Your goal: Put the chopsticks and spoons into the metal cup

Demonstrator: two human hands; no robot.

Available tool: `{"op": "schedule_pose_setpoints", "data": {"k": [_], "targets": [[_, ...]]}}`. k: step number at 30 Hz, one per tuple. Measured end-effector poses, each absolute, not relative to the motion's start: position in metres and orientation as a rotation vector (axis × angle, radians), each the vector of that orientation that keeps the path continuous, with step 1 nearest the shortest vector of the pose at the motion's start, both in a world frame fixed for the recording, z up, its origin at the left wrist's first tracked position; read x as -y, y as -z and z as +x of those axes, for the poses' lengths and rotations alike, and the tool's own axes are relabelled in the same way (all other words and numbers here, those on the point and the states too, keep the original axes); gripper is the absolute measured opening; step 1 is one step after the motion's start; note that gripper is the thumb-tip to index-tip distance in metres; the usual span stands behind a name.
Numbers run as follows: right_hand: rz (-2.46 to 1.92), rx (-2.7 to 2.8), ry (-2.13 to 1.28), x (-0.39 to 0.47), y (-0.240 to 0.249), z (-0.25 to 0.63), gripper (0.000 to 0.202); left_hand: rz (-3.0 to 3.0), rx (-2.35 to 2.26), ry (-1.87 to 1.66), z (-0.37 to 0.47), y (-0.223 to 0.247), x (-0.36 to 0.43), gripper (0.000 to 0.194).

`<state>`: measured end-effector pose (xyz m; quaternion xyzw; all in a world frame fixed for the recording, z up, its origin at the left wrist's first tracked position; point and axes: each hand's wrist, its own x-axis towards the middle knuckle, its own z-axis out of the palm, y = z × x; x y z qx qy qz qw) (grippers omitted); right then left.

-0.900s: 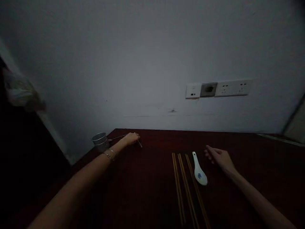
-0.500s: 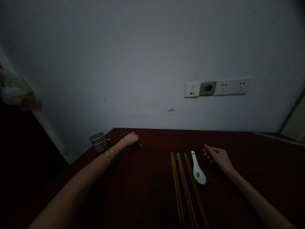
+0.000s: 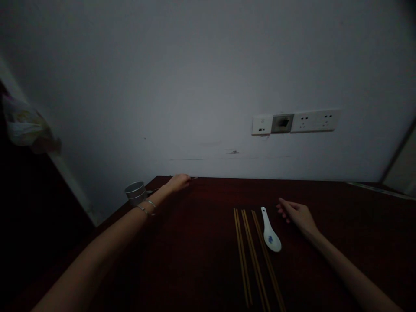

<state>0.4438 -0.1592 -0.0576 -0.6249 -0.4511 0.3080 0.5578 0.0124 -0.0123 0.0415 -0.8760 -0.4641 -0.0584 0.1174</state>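
Observation:
My left hand (image 3: 180, 182) reaches to the table's back edge, its fingers closed on a thin metal utensil (image 3: 194, 178) whose end sticks out to the right. Part of another thin metal utensil (image 3: 150, 191) shows between my wrist and the grey metal cup (image 3: 135, 192). My right hand (image 3: 296, 213) rests on the table with its fingers loosely curled and apart, holding nothing. Left of it lies a white spoon (image 3: 271, 238) with a blue mark. Several wooden chopsticks (image 3: 248, 251) lie in pairs beside the spoon.
The dark red table (image 3: 201, 225) meets a grey wall. Sockets and a switch panel (image 3: 297, 123) are on the wall at the right. A plastic bag (image 3: 26, 123) hangs at the far left. A pale strip (image 3: 377, 189) lies at the table's back right.
My left hand has moved slightly toward the wall. The utensil in it has turned, its visible end now pointing right instead of down toward me. My right hand stays in place.

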Motion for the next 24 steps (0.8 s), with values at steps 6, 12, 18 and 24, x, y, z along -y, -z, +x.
{"op": "schedule_pose_setpoints", "data": {"k": [6,12,18,24], "targets": [[-1.453,1.066,-0.743,0.159,0.058,0.443,0.04,-2.583,1.462,0.734,0.031,-0.076,0.018,0.018],[-1.438,1.068,-0.734,0.156,0.06,0.442,0.039,-2.695,1.478,1.414,0.069,-0.099,0.045,0.019],[-1.427,1.083,-0.727,0.155,0.061,0.441,0.04,-2.764,1.595,1.866,0.109,-0.114,0.086,0.023],[-1.39,1.102,-0.706,0.159,0.057,0.437,0.038,-3.026,1.529,2.013,0.143,-0.108,0.129,0.028]]}}
